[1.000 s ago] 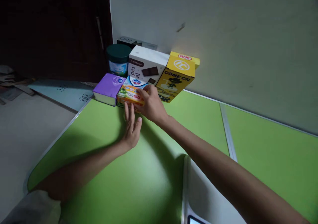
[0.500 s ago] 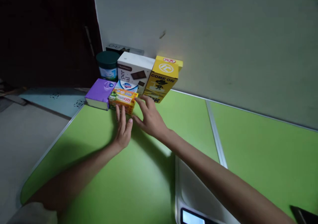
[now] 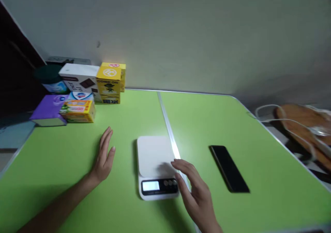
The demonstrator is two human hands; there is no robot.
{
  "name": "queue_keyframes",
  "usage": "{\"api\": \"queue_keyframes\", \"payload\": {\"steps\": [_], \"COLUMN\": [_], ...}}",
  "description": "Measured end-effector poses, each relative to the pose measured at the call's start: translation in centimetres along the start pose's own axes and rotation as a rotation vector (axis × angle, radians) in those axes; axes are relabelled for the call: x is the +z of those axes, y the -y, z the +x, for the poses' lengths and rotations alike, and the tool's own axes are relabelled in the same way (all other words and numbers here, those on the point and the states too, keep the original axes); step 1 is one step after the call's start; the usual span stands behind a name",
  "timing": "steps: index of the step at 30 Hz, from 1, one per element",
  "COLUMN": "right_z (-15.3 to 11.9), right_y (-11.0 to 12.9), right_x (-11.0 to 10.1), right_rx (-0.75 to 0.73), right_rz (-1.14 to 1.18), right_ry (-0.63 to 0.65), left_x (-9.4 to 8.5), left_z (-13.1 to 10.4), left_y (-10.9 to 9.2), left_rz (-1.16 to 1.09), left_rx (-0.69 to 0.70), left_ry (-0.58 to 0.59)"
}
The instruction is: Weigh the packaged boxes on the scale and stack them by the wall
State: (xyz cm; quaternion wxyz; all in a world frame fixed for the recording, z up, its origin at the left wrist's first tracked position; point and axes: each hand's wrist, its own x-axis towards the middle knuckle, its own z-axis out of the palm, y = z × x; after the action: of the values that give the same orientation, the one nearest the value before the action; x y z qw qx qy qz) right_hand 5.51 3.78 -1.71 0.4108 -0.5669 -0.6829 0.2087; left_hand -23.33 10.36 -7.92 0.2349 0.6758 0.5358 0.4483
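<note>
A white digital kitchen scale (image 3: 154, 157) with a lit display lies on the green table (image 3: 129, 122). At its right front corner hovers my right hand (image 3: 198, 193), holding nothing, thumb and fingers apart near the buttons; whether it touches the scale I cannot tell. My left hand (image 3: 102, 159) is left of the scale, empty, with its fingers stretched out over the table. Beyond it, an orange and yellow soap box (image 3: 79, 111) sits beside a purple pack (image 3: 50, 109), with a blue and white box (image 3: 80, 95) behind.
Against the wall stand a white box with a chocolate picture (image 3: 80, 75), yellow boxes (image 3: 110, 84) and a dark-lidded tub (image 3: 50, 75). A black phone (image 3: 229, 169) lies to the right. Past the table's right edge are a white cable (image 3: 292, 121) and a brown wooden surface (image 3: 297, 114).
Both hands have drawn back from the orange soap box, which stays with the group. My right hand has moved over to the scale. The view has turned right, bringing the phone into full sight.
</note>
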Motion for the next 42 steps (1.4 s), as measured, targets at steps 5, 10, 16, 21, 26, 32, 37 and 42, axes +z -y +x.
{"api": "queue_keyframes", "payload": {"steps": [5,10,16,21,26,32,37,42], "right_z": [-1.6,-0.9,2.0,3.2,1.9,0.2,0.3,0.6], "right_y": [-2.3,-3.8,-5.4,-5.4,-6.1,-7.5,-7.6,-7.3], "right_x": [-0.3,-0.3,1.0,2.2,1.7,0.6,0.6,0.4], "right_rx": [0.245,0.429,0.6,0.558,0.458,0.447,0.455,0.496], "right_rz": [0.176,0.39,0.574,0.574,0.685,0.905,0.979,0.991], "right_ry": [-0.104,-0.004,0.135,0.166,0.292,0.407,0.38,0.368], "left_x": [4.1,6.3,6.8,6.7,6.6,6.7,6.8,6.8], "left_z": [-4.2,-5.6,-5.3,-5.3,-5.5,-5.9,-6.1,-6.1], "left_y": [-3.6,-5.3,-5.5,-5.8,-5.8,-5.3,-5.2,-5.3], "left_rz": [-0.161,-0.054,0.17,0.25,0.302,0.332,0.338,0.331], "left_rx": [-0.295,-0.266,-0.182,-0.165,-0.128,-0.038,0.0,-0.007], "left_ry": [0.14,0.094,0.103,0.112,0.119,0.085,0.058,0.063]}}
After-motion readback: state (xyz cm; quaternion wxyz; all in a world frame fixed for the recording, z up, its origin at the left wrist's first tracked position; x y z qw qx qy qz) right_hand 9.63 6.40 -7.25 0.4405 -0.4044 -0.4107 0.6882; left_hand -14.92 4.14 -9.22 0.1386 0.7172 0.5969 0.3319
